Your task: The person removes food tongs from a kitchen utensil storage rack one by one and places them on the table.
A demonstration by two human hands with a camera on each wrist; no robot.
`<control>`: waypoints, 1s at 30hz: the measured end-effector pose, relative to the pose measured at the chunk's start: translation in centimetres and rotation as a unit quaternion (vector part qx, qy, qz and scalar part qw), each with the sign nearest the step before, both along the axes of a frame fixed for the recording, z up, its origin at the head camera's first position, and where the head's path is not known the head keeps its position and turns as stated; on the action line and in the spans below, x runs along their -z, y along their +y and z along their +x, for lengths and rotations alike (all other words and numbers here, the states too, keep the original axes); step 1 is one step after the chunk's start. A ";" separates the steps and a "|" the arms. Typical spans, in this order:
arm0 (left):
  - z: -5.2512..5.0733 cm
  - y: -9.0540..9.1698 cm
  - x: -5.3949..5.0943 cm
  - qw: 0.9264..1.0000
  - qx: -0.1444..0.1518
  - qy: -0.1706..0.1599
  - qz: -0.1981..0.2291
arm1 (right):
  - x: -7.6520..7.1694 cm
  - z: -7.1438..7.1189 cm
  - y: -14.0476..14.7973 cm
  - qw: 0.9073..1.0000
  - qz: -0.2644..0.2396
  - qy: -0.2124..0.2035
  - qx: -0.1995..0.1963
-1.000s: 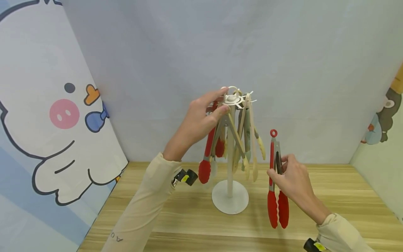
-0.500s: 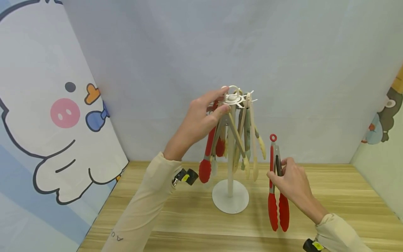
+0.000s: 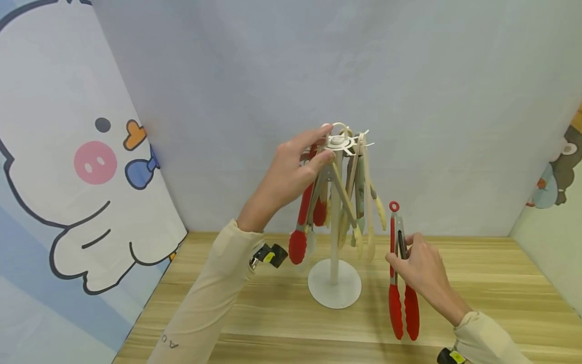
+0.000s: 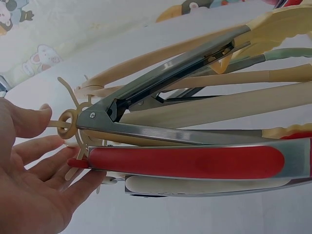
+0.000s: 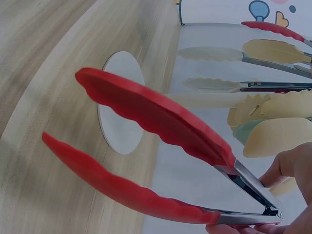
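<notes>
A white rotating utensil rack (image 3: 334, 253) stands on a round base (image 3: 334, 293). My left hand (image 3: 293, 167) holds its hooked top, with the thumb on one hook beside a beige ring (image 4: 68, 123), as the left wrist view shows. Several tongs hang there, including red-tipped tongs (image 3: 297, 246) and beige-tipped tongs (image 3: 357, 237). To the right of the rack, my right hand (image 3: 423, 265) pinches another pair of red tongs (image 3: 395, 313) by the handles. Their red ring points up and their scalloped tips point down, spread slightly apart, in the air off the rack.
Under the rack lies a wood-grain tabletop (image 3: 491, 283). A plain pale backdrop (image 3: 254, 76) rises behind it. Cartoon-printed panels flank the table, a white character (image 3: 54, 126) at left and a darker one (image 3: 564, 162) at right.
The red tongs in my right hand have moved slightly lower, and that hand has dropped with them. My left hand stays on the rack's top.
</notes>
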State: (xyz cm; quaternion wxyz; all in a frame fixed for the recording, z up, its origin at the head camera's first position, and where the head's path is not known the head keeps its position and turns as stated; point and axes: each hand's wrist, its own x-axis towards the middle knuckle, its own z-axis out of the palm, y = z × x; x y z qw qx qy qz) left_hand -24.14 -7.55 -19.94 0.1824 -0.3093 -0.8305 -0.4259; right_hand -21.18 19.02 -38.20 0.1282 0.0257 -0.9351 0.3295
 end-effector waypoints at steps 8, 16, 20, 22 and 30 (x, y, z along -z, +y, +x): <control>0.0 0.0 0.0 1.000 0.000 0.006 -0.009 | 0.8 -0.3 -0.2 1.000 0.002 -0.025 0.003; 0.0 -0.1 0.0 1.000 0.001 0.014 -0.012 | 1.6 -0.5 -0.7 0.999 0.009 -0.050 -0.005; 0.0 -0.1 0.0 1.000 0.001 0.014 -0.011 | 2.0 -0.6 -1.0 0.998 0.015 -0.056 -0.007; -0.1 -0.1 0.0 1.000 0.002 0.015 -0.012 | 2.1 -0.7 -1.2 0.998 0.013 -0.061 -0.008; -0.3 0.0 0.0 1.000 0.011 0.019 -0.002 | 2.9 -0.8 -1.9 0.997 0.006 -0.071 -0.016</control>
